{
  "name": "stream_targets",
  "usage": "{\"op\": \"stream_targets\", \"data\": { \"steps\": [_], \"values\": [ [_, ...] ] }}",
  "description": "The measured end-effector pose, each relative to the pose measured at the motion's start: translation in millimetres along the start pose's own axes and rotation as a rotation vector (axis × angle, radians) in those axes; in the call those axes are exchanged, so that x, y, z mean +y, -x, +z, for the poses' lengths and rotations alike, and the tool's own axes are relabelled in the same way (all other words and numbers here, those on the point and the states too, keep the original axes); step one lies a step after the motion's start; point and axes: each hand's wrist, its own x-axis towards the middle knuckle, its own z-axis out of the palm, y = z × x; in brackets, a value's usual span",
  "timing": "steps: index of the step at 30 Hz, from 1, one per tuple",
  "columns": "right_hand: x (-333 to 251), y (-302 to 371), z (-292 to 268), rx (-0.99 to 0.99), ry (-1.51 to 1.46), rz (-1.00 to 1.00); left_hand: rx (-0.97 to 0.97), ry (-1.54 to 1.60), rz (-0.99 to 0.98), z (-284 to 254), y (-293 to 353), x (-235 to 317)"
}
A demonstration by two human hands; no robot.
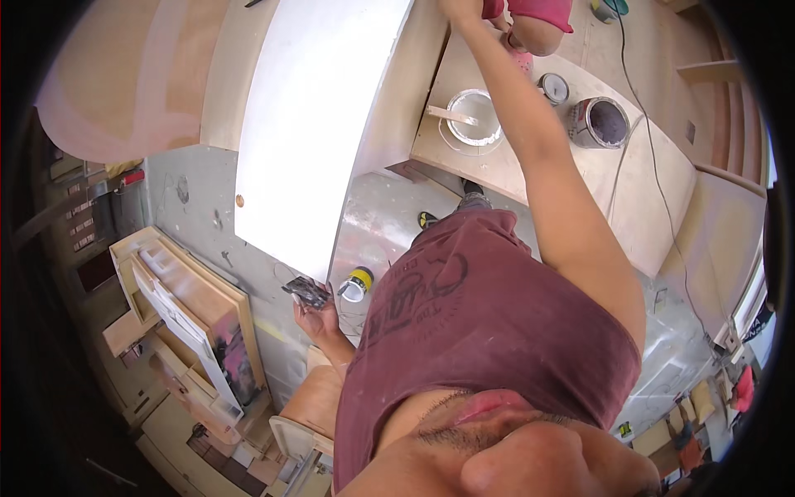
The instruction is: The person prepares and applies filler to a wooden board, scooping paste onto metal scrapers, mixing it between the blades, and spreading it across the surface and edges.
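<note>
A dark flat piece (307, 291) is being gripped by the left hand (317, 320) beside the near end of the white panel (319, 124); the far-reaching right hand (460, 8)'s grip cannot be told. Surface work is seemingly being done; steady handling is probably being required next.

The flat, dark object (307, 291) – light-streaked, exact kind unclear – is held in the left hand (320, 321), beside the near end of the white panel (306, 124) – long, smooth, extending far.
</note>
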Motion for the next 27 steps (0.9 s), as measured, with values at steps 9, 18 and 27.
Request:
{"op": "stream_targets", "data": {
  "steps": [9, 18, 27],
  "values": [
    [24.0, -5.9, -75.9, 0.126, 0.043, 0.0, -0.005, -0.029, -0.04, 35.8, -9.2, -3.6],
    [-16.7, -22.7, -21.6, 0.005, 0.099, -0.014, 0.009, 0.029, 0.008, 18.8, 11.7, -9.5],
    [-62.0, 4.5, -82.5, -0.228, 0.14, -0.033, 0.052, 0.031, 0.012, 29.2, 7.0, -7.4]
  ]
}}
